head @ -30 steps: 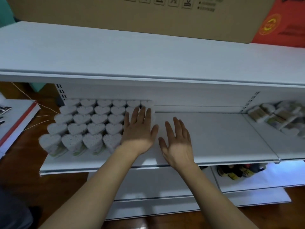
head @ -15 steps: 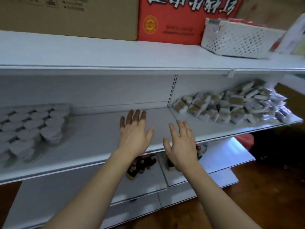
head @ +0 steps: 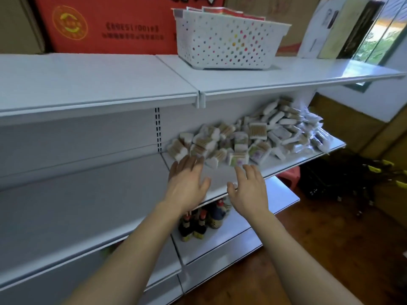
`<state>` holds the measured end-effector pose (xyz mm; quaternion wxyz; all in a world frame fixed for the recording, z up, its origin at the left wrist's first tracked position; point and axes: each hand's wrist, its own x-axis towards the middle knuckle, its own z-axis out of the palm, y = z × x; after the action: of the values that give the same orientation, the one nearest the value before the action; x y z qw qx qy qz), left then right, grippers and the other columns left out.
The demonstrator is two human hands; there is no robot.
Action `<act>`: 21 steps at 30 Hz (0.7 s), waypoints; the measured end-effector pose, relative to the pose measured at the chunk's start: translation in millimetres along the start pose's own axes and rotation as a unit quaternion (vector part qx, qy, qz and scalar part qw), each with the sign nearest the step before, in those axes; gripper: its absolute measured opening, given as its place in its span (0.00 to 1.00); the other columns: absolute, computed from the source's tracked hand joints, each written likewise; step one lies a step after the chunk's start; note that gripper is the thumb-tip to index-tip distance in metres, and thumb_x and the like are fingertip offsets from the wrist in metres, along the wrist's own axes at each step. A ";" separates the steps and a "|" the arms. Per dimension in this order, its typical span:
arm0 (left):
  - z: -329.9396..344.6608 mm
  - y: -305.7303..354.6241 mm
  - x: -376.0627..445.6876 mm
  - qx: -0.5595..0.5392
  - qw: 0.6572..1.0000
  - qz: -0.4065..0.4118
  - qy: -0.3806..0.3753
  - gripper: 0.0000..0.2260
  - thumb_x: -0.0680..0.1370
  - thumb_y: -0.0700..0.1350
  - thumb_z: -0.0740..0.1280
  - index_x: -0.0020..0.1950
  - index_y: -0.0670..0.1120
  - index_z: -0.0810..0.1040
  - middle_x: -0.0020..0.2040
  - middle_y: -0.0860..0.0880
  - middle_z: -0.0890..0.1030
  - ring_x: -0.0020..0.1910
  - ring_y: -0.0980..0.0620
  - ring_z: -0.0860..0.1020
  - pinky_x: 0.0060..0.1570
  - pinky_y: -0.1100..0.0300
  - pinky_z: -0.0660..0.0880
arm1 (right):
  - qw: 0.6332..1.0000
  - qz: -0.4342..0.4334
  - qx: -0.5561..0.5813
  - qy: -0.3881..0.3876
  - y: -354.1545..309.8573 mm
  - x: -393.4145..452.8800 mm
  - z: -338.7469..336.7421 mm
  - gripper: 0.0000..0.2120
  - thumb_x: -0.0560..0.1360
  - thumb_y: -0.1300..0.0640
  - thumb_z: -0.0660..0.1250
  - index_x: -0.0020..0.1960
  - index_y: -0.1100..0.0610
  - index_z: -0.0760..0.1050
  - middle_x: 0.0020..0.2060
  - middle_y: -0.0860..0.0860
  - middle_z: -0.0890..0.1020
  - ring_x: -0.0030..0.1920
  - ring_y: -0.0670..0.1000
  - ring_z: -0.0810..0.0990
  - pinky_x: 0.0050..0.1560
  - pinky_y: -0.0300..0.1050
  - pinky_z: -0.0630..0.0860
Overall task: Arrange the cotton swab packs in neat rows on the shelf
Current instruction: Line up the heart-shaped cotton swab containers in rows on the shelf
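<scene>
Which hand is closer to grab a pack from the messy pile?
Probably the left hand. Its open fingertips already reach the near edge of the pile of cotton swab packs on the shelf. The right hand, also open and empty, sits a little short of the packs.

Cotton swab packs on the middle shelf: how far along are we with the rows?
Done: nothing in this view; the cotton swab packs lie in a loose heap on the middle shelf, not in rows. In hand: nothing yet; the left hand and right hand are open, reaching toward the heap's near edge. Left: sort the whole heap into rows.
</scene>
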<state>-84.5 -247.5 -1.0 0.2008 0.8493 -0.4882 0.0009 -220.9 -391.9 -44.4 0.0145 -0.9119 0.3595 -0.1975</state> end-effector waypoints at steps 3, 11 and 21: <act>15.6 20.6 43.9 -0.007 0.999 0.038 -0.020 0.28 0.82 0.56 0.58 0.80 0.48 0.60 0.78 0.45 0.64 0.77 0.44 0.60 0.75 0.47 0.57 | 1.000 0.000 -0.023 0.004 37.3 30.8 2.7 0.26 0.77 0.50 0.66 0.71 0.61 0.71 0.67 0.61 0.74 0.71 0.65 0.67 0.70 0.60 0.67; 57.3 57.4 119.8 -0.022 0.996 0.068 -0.057 0.29 0.82 0.56 0.55 0.79 0.43 0.62 0.78 0.42 0.64 0.76 0.42 0.62 0.72 0.47 0.61 | 0.995 0.058 -0.069 -0.053 117.4 100.1 31.8 0.29 0.77 0.46 0.62 0.73 0.60 0.67 0.71 0.59 0.71 0.73 0.61 0.64 0.73 0.54 0.64; 103.3 92.6 167.1 -0.060 0.997 -0.022 -0.050 0.23 0.82 0.52 0.61 0.76 0.50 0.64 0.75 0.46 0.66 0.71 0.42 0.67 0.65 0.50 0.68 | 0.997 -0.020 0.041 -0.059 161.6 144.8 60.1 0.28 0.63 0.50 0.75 0.59 0.60 0.72 0.49 0.62 0.79 0.49 0.66 0.78 0.43 0.54 0.74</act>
<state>-93.9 -462.3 -31.5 0.2269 0.8453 -0.4779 -0.0755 -207.6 -614.4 -76.3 0.0692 -0.9275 0.3315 -0.1586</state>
